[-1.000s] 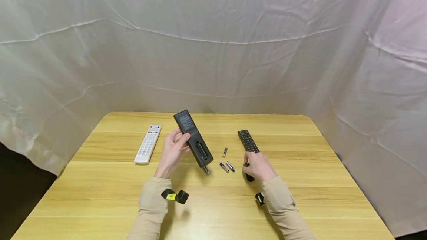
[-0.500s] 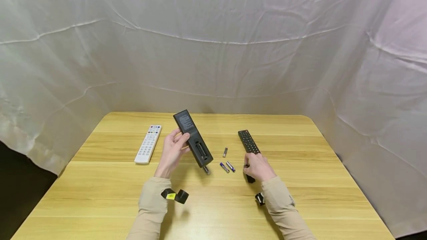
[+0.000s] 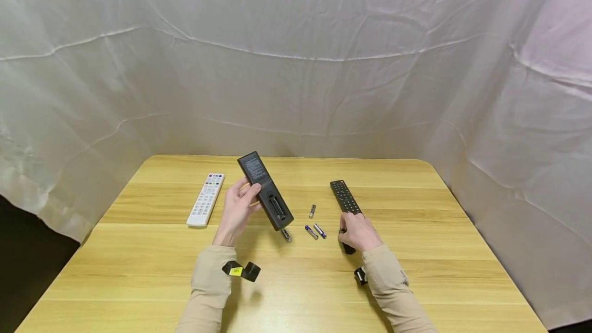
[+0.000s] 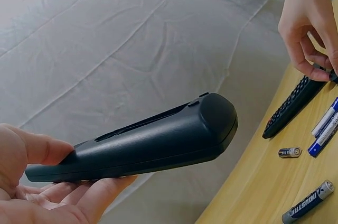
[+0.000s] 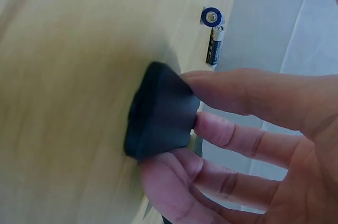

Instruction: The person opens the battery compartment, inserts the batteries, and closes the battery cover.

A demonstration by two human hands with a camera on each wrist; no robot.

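My left hand grips a black remote control above the table, tilted, thumb on its back and fingers beneath. Its uncovered battery compartment faces up in the head view. My right hand pinches a small black battery cover between thumb and fingertips, low over the table. A second black remote lies button side up just beyond the right hand, which hides its near end. Between the hands lie several loose batteries: a dark one, a small one and two blue-and-silver ones.
A white remote lies button side up left of the left hand. The wooden table is backed by a grey cloth that also hangs on both sides. Wrist cameras stick out from the sleeves.
My left hand and the black remote have shifted very slightly left. The right hand keeps its pinch on the battery cover and has barely moved. The batteries have not moved.
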